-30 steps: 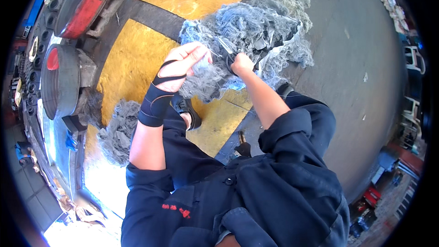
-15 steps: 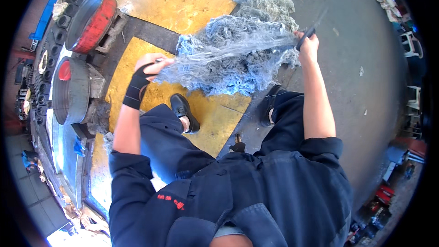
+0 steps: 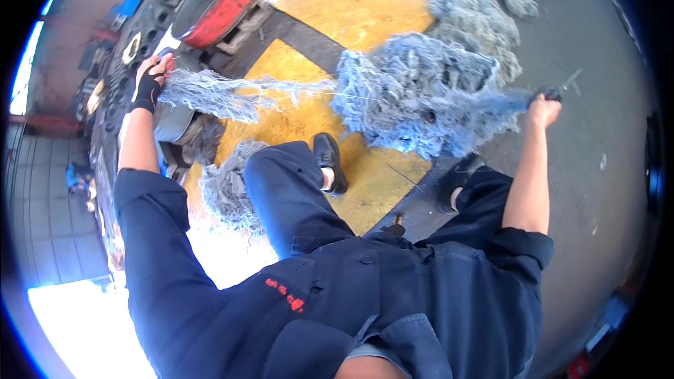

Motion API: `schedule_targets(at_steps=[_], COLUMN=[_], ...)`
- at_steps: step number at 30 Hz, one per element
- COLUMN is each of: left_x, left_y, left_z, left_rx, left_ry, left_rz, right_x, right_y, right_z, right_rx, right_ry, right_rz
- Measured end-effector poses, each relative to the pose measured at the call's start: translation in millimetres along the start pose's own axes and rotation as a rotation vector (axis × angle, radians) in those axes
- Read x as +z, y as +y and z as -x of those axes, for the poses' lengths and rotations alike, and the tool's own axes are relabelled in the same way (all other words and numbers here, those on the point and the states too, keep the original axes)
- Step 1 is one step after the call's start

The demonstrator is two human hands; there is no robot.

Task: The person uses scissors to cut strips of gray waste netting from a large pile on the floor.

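My left hand [image 3: 153,76], in a black wrist wrap, is raised far out to the left. It grips a torn-off strip of tangled grey-blue fibre [image 3: 217,95], whose thin strands trail back toward the main heap. That blue-grey fibre heap [image 3: 421,95] lies in front of my feet, partly over the yellow floor panel. Out on the right, my right hand [image 3: 545,110] is closed around a black-handled bladed tool [image 3: 551,91]; whether it is scissors or a knife I cannot tell. Fibres stretch from the heap up to this hand.
Paler fibre [image 3: 477,21] lies beyond the heap, with a small tuft [image 3: 522,7] beside it. Another grey clump [image 3: 235,182] sits by my left knee. A red-and-black drum [image 3: 217,7] stands on a block at the far left, near rows of dark cylinders [image 3: 165,17].
My hands have moved farther apart, the left out to the left, the right to the right. The fibre stretched between them has pulled apart into a thin, stringy span. The view has shifted.
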State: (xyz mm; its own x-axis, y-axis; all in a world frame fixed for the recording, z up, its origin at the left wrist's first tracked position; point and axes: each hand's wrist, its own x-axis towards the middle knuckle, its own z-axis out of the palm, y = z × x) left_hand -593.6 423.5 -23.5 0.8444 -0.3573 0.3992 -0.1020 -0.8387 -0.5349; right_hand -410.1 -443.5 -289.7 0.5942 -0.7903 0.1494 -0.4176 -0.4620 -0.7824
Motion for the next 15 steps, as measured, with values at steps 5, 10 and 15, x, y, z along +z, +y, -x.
schedule_targets(at_steps=[5,10,15], left_x=[-54,-86,-119], left_y=[-46,-96,-125], left_z=[27,50,48], left_rx=[-0.653,-0.756,-0.326], left_ry=[-0.208,-0.222,-0.124], left_rz=[0.064,-0.011,-0.033], right_x=[-3,21,13], right_y=[24,-21,-97], right_z=[-22,26,145], right_rx=[0.018,-0.448,-0.581], right_ry=[-0.063,-0.516,-0.569], right_rz=[-0.057,-0.140,0.310])
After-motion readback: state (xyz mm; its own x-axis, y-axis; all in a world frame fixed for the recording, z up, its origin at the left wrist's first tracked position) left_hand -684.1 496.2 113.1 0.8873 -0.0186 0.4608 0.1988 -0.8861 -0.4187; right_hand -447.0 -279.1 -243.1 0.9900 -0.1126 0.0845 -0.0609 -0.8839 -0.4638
